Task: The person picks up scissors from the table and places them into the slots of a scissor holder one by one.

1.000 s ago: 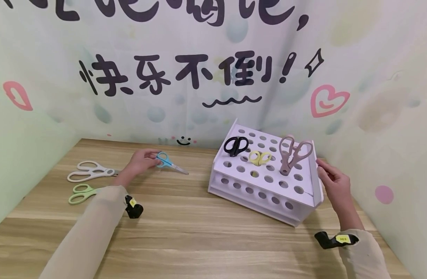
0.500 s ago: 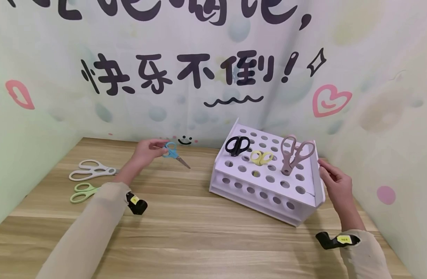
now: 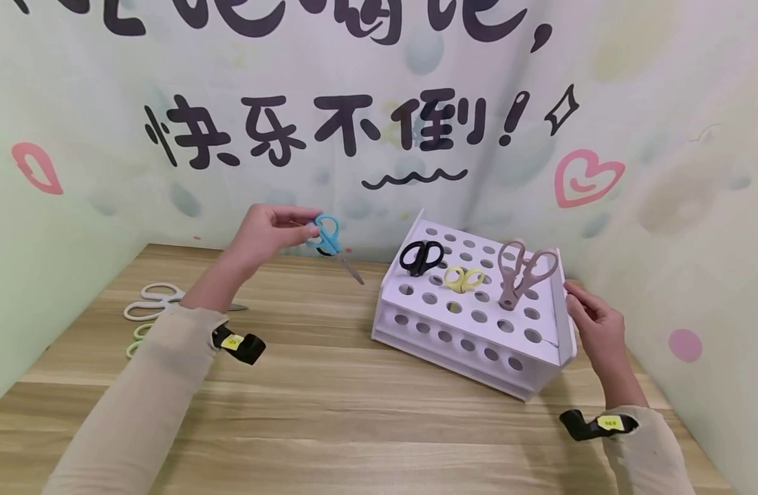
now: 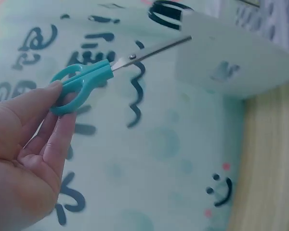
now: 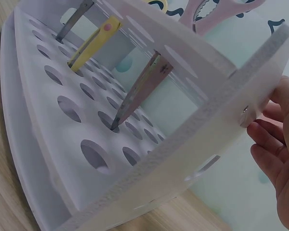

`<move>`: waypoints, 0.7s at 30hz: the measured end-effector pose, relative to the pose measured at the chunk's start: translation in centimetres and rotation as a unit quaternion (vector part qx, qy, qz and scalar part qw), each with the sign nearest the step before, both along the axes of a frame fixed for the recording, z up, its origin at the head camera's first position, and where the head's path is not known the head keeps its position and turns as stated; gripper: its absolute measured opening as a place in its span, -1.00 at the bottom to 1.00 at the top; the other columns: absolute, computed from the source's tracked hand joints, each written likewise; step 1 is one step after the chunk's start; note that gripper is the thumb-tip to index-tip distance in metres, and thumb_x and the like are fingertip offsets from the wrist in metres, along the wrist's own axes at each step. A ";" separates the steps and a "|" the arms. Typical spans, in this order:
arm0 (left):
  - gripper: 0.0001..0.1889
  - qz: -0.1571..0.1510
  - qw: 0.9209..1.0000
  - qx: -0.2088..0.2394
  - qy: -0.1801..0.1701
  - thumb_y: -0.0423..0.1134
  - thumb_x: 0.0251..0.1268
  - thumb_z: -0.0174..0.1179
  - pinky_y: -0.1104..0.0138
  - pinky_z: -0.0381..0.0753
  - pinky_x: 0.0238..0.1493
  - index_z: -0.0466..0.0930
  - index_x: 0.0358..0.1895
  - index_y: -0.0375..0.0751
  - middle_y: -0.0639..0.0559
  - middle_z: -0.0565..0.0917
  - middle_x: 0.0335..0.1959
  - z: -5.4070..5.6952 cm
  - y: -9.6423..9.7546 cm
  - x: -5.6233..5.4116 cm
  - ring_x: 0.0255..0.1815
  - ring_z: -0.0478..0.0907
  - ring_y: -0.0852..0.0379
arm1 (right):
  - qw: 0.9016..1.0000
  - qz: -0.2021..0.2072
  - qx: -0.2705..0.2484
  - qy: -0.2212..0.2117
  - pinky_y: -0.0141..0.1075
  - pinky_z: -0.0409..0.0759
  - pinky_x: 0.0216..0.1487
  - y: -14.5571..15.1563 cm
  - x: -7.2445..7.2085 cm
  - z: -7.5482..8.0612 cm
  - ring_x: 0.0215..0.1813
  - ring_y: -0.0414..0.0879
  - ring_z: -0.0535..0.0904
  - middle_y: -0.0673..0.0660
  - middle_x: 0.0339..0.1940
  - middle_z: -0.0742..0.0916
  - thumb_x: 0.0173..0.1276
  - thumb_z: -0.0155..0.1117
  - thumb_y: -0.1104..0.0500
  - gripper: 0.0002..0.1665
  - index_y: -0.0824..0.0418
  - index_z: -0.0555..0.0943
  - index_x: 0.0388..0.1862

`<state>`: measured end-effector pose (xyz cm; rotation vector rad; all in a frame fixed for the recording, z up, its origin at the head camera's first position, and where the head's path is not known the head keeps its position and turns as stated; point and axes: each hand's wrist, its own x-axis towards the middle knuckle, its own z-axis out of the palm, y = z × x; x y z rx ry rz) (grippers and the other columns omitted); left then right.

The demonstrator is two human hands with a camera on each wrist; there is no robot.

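The left hand (image 3: 269, 234) pinches blue scissors (image 3: 331, 243); the right hand (image 3: 598, 328) touches the white rack (image 3: 410, 307), its grip unclear.

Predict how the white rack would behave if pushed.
The white rack is probably light for its size: thin panels, many holes. Its broad base, flat on the table, should resist tipping or rolling. The pink scissors may wobble, since the holes look wider than the blades.

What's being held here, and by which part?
The left hand pinches the blue scissors by the handle loops. The right hand touches the side panel of the white rack; whether it grips can't be told.
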<state>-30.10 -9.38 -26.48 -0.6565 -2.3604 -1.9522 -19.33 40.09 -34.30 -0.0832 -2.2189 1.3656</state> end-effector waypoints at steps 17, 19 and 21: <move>-0.65 -0.084 0.996 0.026 0.024 -0.31 0.06 0.33 0.39 0.56 -0.19 0.62 -0.02 -0.29 -0.04 0.69 -0.21 3.2 6.3 1.9 -0.23 0.62 0.15 | 1.000 0.002 0.000 -0.009 -0.68 0.43 -0.23 -0.2 0.2 0.3 -0.17 -0.40 0.47 -0.34 -0.16 0.58 0.33 0.16 0.19 -0.57 0.28 0.49 0.17; -0.67 -0.085 0.996 0.011 0.030 -0.30 0.07 0.33 0.44 0.54 -0.38 0.64 -0.04 -0.25 -0.03 0.69 -0.24 3.2 7.1 1.8 -0.27 0.62 0.17 | 1.000 0.004 -0.003 -0.011 -0.68 0.43 -0.22 -0.2 0.2 0.3 -0.16 -0.40 0.47 -0.34 -0.16 0.58 0.33 0.15 0.19 -0.56 0.28 0.48 0.17; -0.69 -0.091 0.995 -0.001 0.037 -0.32 0.08 0.32 0.46 0.52 -0.41 0.65 -0.06 -0.27 -0.06 0.69 -0.24 3.1 7.9 1.5 -0.28 0.62 0.17 | 1.000 0.001 -0.001 -0.013 -0.68 0.43 -0.22 -0.2 0.2 0.2 -0.15 -0.40 0.47 -0.34 -0.15 0.58 0.33 0.15 0.19 -0.56 0.28 0.48 0.17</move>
